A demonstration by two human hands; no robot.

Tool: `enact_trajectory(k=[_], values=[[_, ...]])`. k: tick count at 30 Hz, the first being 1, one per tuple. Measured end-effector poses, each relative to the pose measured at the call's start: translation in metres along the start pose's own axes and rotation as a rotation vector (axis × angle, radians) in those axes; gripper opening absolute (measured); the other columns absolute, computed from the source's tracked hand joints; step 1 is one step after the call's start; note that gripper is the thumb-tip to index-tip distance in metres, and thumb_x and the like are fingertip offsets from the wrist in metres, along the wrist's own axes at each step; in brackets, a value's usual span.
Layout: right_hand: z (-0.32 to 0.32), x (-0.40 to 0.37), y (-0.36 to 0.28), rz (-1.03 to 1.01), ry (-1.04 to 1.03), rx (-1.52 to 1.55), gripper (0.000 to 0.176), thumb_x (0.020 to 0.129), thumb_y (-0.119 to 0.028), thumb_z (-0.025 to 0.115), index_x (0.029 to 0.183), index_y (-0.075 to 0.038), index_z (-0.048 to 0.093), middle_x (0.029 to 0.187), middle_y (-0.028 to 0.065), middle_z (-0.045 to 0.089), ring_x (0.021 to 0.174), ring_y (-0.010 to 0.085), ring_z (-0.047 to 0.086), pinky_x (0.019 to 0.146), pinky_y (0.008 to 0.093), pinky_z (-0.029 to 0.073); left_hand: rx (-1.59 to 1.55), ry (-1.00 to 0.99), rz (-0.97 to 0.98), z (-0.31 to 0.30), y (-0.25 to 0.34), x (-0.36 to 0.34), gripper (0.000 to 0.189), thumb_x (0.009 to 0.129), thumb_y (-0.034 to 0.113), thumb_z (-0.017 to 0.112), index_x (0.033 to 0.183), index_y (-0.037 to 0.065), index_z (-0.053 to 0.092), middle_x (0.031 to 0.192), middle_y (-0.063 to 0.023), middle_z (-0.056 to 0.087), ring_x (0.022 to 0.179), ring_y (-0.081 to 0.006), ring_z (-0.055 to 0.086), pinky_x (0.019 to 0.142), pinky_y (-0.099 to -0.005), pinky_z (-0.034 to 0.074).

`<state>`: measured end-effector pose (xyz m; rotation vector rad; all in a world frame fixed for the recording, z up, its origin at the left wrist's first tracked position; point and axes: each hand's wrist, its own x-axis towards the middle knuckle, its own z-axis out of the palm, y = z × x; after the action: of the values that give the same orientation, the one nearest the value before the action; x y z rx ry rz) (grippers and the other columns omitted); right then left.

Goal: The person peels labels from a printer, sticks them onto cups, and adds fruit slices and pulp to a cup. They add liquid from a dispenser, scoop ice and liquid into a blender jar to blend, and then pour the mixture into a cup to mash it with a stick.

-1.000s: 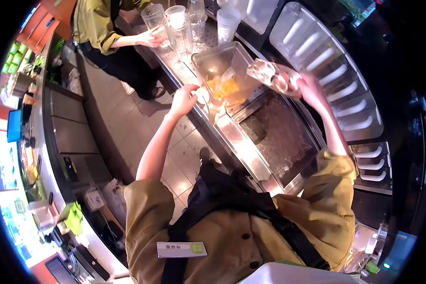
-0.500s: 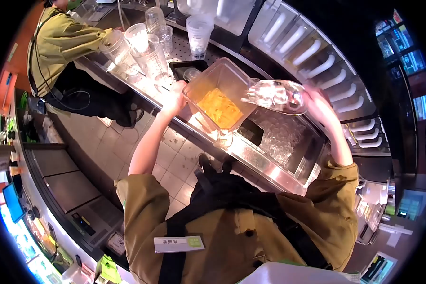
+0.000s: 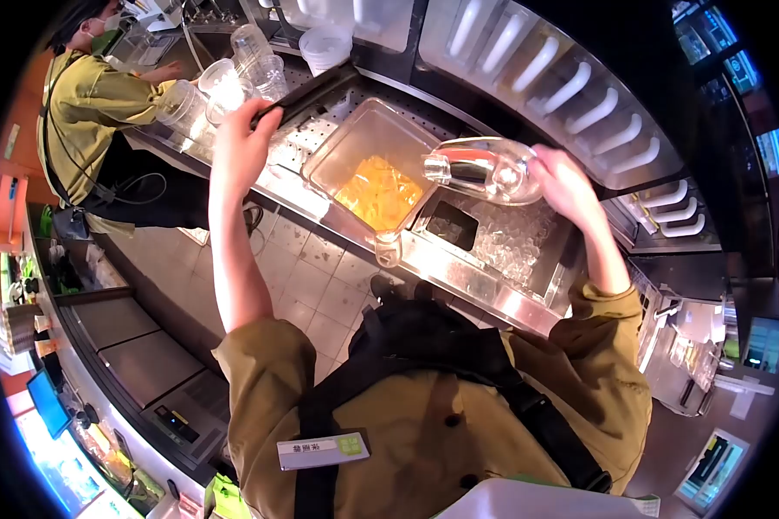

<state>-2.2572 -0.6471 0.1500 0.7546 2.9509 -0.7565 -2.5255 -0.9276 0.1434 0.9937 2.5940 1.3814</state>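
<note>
My left hand (image 3: 244,143) grips the near end of a flat black tray (image 3: 316,93), which is tilted up over the perforated counter. In my right hand (image 3: 567,183) is a clear scoop (image 3: 493,169), its narrow end by the right rim of a clear square container (image 3: 325,160). Orange-yellow pieces (image 3: 376,192), perhaps cut fruit, lie in the container's bottom. The container sits at the counter's front, touched by neither hand. Below the scoop is a metal bin of ice (image 3: 511,246), with a dark square opening (image 3: 452,227) beside it.
Several clear cups (image 3: 225,86) stand on the counter at the left, near a co-worker (image 3: 95,99) in a matching shirt. A white tub (image 3: 325,48) is behind the tray. Lidded bins with white handles (image 3: 571,91) line the back right.
My left hand has let go of the container and taken hold of the black tray, lifting it off the counter. My right hand keeps the scoop by the container's right side.
</note>
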Motion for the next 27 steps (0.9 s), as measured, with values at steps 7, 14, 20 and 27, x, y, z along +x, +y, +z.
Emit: enact_trajectory(k=[7, 14, 20, 27], values=[[-0.032, 0.004, -0.042, -0.159, 0.095, -0.392, 0.026, 0.081, -0.014, 0.042, 0.071, 0.007, 0.054, 0.072, 0.0253, 0.054, 0.075, 0.0385, 0.055, 0.066, 0.0425, 0.044, 0.124, 0.355, 0.148, 0.008, 0.061, -0.072, 0.013, 0.077, 0.006, 0.058, 0.088, -0.002, 0.058, 0.074, -0.014, 0.059, 0.064, -0.0214, 0.057, 0.06, -0.0269, 0.044], [0.082, 0.032, 0.101, 0.059, 0.061, 0.485, 0.021, 0.084, -0.016, 0.046, 0.094, 0.0, 0.054, 0.09, 0.0087, 0.061, 0.084, 0.0164, 0.055, 0.072, 0.0314, 0.042, 0.096, 0.405, 0.333, 0.057, 0.06, -0.111, 0.013, 0.074, -0.003, 0.057, 0.088, -0.003, 0.056, 0.091, -0.0168, 0.059, 0.085, -0.0279, 0.059, 0.076, -0.0313, 0.046], [0.12, -0.018, 0.111, 0.252, -0.186, -0.102, 0.031, 0.08, -0.018, 0.044, 0.101, 0.0, 0.057, 0.094, 0.0163, 0.061, 0.091, 0.0289, 0.059, 0.077, 0.0351, 0.046, 0.339, 0.273, 0.414, 0.092, 0.061, -0.138, 0.025, 0.063, -0.007, 0.058, 0.087, 0.002, 0.057, 0.085, -0.0084, 0.057, 0.097, -0.0266, 0.055, 0.093, -0.0487, 0.034], [0.244, 0.036, 0.119, 0.207, -0.429, -0.382, 0.026, 0.081, -0.019, 0.046, 0.094, -0.003, 0.062, 0.097, 0.016, 0.061, 0.09, 0.0271, 0.06, 0.075, 0.0362, 0.049, 0.335, 0.108, 0.412, 0.09, 0.062, -0.144, 0.025, 0.067, 0.0, 0.061, 0.091, 0.003, 0.058, 0.09, -0.0094, 0.056, 0.099, -0.0271, 0.053, 0.091, -0.0475, 0.036]])
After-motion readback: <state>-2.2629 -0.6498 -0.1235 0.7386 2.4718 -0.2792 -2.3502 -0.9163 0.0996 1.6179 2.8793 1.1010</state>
